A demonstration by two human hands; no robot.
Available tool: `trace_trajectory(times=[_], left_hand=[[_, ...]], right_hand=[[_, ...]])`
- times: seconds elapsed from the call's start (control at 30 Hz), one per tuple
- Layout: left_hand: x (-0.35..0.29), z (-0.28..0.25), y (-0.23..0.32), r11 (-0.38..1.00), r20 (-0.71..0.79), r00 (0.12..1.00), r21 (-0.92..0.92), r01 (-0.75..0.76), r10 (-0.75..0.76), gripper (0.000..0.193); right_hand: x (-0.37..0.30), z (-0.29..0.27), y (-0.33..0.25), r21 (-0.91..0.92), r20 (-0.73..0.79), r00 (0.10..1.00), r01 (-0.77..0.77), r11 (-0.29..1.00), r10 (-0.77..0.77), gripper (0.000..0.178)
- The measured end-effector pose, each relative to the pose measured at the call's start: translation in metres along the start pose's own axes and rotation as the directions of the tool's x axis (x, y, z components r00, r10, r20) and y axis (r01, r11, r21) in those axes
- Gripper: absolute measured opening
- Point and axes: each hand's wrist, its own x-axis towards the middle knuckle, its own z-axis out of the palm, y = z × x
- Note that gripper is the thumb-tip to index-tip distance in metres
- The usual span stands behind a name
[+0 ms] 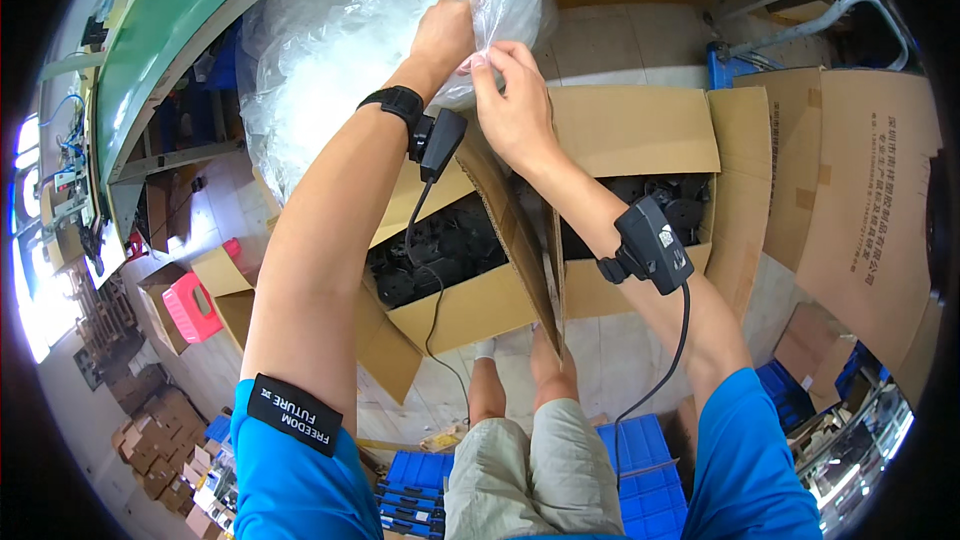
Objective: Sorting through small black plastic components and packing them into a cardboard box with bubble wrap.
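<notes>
A large clear plastic bag, bulging with whitish contents I cannot make out, lies ahead of me at the top. My left hand is closed on the bag's film near its upper right part. Lower and to the right, my right hand pinches a gathered fold of the same film between thumb and fingers. Below the hands stand two open cardboard boxes, the left box and the right box. Black plastic parts fill the left one, and similar black parts show in the right one, partly behind my right forearm.
A large cardboard carton stands at the right. A green-edged table curves along the upper left. Blue crates sit beside my legs. A pink container is at the left, with stacked cartons farther down. A metal-framed stand is at the upper right.
</notes>
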Motion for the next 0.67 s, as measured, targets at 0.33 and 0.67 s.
trace_trajectory(times=[0.33, 0.67], left_hand=[[0.003, -0.012, 0.004, 0.776, 0.05, 0.889, 0.469, -0.423, 0.454, 0.025], [0.009, -0.024, 0.006, 0.995, 0.099, 0.994, -0.08, 0.058, -0.05, 0.092]], right_hand=[[0.003, -0.013, 0.007, -0.059, 0.0, 0.998, 0.067, 0.996, -0.067, 0.019], [0.004, -0.02, 0.01, 0.038, 0.076, 0.997, -0.037, 0.999, 0.034, 0.02]])
